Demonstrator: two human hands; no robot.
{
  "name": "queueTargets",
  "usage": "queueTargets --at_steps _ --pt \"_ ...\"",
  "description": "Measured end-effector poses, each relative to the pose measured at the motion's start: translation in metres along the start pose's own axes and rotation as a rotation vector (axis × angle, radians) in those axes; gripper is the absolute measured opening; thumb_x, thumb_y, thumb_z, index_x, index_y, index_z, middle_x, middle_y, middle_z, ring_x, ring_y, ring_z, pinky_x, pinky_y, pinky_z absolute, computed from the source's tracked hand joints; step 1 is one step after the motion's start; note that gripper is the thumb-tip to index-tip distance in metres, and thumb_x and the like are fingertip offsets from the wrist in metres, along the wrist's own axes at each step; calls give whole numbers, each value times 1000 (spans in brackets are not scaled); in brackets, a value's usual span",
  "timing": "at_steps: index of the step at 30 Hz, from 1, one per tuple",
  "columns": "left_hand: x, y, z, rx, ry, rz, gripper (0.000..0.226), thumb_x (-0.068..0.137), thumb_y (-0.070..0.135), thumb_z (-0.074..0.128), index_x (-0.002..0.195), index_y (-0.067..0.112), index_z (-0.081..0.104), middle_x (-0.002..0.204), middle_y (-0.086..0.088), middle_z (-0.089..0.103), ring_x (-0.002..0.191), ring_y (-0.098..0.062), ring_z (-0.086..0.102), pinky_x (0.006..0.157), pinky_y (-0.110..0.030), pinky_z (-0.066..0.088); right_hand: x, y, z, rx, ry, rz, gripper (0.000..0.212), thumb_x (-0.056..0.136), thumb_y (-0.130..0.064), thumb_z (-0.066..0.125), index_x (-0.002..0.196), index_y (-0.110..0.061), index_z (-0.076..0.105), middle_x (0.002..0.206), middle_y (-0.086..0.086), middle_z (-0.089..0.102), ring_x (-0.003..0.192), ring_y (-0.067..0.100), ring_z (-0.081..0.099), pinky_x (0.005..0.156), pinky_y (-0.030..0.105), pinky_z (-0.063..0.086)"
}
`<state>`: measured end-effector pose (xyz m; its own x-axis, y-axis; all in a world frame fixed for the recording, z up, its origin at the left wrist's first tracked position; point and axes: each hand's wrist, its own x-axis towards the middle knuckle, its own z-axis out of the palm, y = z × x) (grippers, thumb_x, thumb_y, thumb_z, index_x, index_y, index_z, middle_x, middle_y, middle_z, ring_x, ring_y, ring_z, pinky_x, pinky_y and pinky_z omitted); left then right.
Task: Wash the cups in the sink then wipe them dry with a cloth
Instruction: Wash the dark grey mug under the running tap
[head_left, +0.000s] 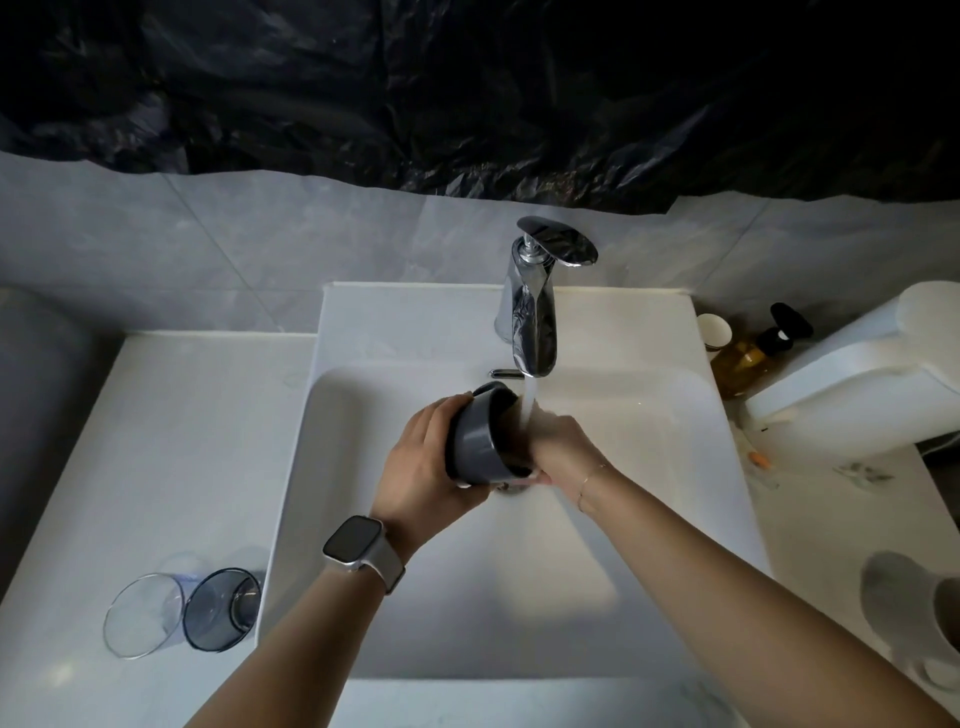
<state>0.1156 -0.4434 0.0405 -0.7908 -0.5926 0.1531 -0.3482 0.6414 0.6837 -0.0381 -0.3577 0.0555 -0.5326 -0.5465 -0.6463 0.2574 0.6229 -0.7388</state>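
Rinse stage, first cup under the tap

Head cam: the left hand (431, 457) has its fingers curled round the outside of the grey cup (480, 441), held tipped over the sink (363, 519) with its mouth toward the running faucet (530, 312). The right hand (558, 441) is at the cup's mouth in the stream, probably rubbing the inside, but I can't tell how its fingers sit. Clear cup (143, 616) and dark tinted cup (221, 608) wait on the counter, left of the basin. My guess for next: finish rinsing, shake off, go find a cloth, since none is clearly in view.
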Motion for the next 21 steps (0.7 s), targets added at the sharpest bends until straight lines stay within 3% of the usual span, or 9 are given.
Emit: queueTargets --at_steps 2,5,8,9,11,12,14,17,21 --pt "-3 1 4 7 -21 33 92 58 22 89 140 15 48 134 -2 58 122 -12 43 99 3 18 -9 5 -1 225 40 184 13 94 -12 52 94 -4 63 85 10 69 69 27 67 67 36 58" --pt "-5 -3 14 5 -41 81 101 59 28 92 145 14 42 137 -3 55 125 -15 43 104 1 18 -18 17 -3 235 -26 185 21 86 7 55 102 -3 63 92 15 68 71 28 68 59 35 60" --pt "-2 -5 18 -153 -116 38 104 61 30 93 147 21 37 144 11 44 139 -14 35 110 -4 18 -20 20 -5 89 137 57 12 85 2 54 79 -6 60 68 8 59 59 24 59 52 25 52" --pt "-2 -6 16 -258 -161 6 100 63 27 92 146 25 36 147 14 40 144 -12 29 113 -8 18 -19 18 -7 -8 190 -6 19 84 -2 56 67 -10 56 60 3 53 56 21 53 51 22 44" --pt "-2 -5 6 -634 -247 -161 86 68 24 85 142 29 43 148 16 43 145 -10 30 117 -21 26 -21 11 -10 -145 220 -101 32 79 -3 59 52 -14 44 51 -3 43 51 16 42 47 21 33" --pt "-1 -4 2 -890 -222 -307 76 68 27 81 138 29 51 146 13 48 139 -11 40 112 -29 36 -22 8 -13 -190 217 -133 35 77 -2 59 49 -14 41 48 -4 40 48 14 38 45 21 30" --pt "2 0 -1 -1337 -144 -663 55 77 40 71 130 27 61 144 2 54 119 -14 60 89 -32 53 -25 4 -17 -282 199 -160 37 74 0 59 47 -14 36 46 -3 37 46 14 34 42 22 27" --pt "9 7 9 -1398 -239 -915 55 94 56 45 134 21 59 135 -8 62 110 -21 66 81 -38 54 -29 5 -15 -370 146 -189 34 72 -2 59 49 -13 36 48 -2 35 47 16 32 44 24 26" --pt "11 15 17 -1411 -303 -1084 56 89 53 59 133 18 60 130 -9 65 118 -29 61 97 -48 51 -27 9 -16 -450 151 -218 17 72 -9 63 60 -6 51 54 2 44 57 23 44 52 28 33"
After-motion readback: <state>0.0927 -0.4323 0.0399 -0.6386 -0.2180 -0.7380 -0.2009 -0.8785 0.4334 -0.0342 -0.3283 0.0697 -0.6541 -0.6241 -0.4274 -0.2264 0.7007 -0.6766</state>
